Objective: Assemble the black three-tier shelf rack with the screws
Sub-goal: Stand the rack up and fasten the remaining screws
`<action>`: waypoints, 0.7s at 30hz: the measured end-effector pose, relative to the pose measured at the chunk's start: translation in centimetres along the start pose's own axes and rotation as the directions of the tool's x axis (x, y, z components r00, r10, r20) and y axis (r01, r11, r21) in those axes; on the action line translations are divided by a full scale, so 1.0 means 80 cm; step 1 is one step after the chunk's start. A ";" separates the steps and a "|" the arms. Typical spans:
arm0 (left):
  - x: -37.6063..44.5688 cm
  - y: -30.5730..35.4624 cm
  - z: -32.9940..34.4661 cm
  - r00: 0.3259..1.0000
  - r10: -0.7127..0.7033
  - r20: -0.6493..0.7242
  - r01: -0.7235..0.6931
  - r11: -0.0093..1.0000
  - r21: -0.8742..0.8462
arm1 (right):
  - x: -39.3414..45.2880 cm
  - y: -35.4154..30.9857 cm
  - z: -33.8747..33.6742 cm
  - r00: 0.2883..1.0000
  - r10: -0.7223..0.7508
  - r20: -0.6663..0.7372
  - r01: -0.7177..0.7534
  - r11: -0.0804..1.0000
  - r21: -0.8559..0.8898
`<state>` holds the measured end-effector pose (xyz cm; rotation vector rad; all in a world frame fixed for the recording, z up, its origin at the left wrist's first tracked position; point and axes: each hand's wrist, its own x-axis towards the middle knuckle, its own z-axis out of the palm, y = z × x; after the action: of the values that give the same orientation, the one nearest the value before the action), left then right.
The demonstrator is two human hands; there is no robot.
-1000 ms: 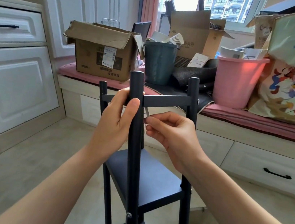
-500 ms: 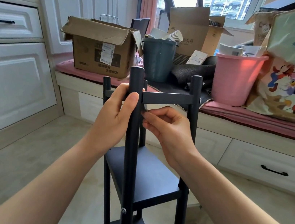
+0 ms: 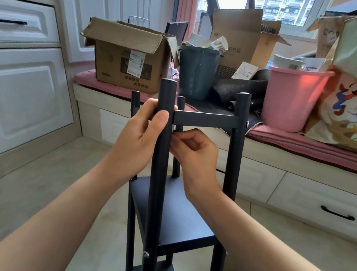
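The black shelf rack [image 3: 176, 208] stands upright on the floor, its long posts vertical, the top crossbar [image 3: 205, 120] horizontal between the two near posts. The left hand [image 3: 140, 139] grips the near-left post [image 3: 166, 101] just below its top — steadying it. The right hand [image 3: 195, 154] sits just right of that post, under the crossbar, fingertips pinched at the joint; whether they hold a screw or tool I cannot tell. That joint lies up-left of the right hand, which is nearer.
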<state>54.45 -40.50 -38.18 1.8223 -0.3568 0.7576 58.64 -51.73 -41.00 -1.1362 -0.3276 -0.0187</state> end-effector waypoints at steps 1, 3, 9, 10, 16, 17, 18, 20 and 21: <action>0.000 0.000 0.000 1.000 -0.002 0.003 0.002 1.000 -0.008 | 0.002 0.003 0.003 1.000 -0.019 -0.002 0.019 1.000 -0.002; 0.001 0.001 0.001 1.000 -0.003 0.005 0.003 1.000 -0.028 | 0.005 0.005 0.009 0.998 -0.058 -0.010 0.058 0.998 -0.017; -0.001 0.003 0.005 1.000 0.011 0.020 -0.010 1.000 -0.030 | 0.009 0.001 0.015 0.992 -0.130 -0.006 0.130 0.992 -0.010; 0.000 0.002 0.003 1.000 0.011 0.015 -0.010 1.000 -0.024 | 0.008 0.002 0.013 0.992 -0.123 -0.007 0.123 0.992 -0.008; 0.000 -0.002 -0.005 1.000 0.003 -0.013 -0.004 1.000 -0.017 | -0.001 0.000 -0.008 0.997 -0.073 -0.017 0.068 0.978 -0.198; 0.000 -0.001 -0.005 1.000 0.007 -0.006 -0.007 1.000 -0.020 | -0.003 -0.003 -0.011 0.998 -0.061 -0.017 0.055 0.973 -0.226; -0.001 0.000 -0.004 1.000 0.009 0.001 -0.009 1.000 -0.022 | -0.004 -0.006 -0.013 0.999 -0.045 -0.017 0.040 0.968 -0.246; -0.002 0.002 -0.004 1.000 0.005 0.009 -0.005 1.000 -0.020 | -0.006 -0.012 -0.017 1.000 -0.004 -0.020 -0.002 0.963 -0.269; -0.002 0.002 -0.003 1.000 0.002 0.008 -0.002 1.000 -0.019 | -0.006 -0.015 -0.018 1.000 0.016 -0.022 -0.022 0.962 -0.272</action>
<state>54.14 -40.36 -38.10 1.8078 -0.3700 0.7465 58.32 -53.62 -40.61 -1.4116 -0.3031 -0.0594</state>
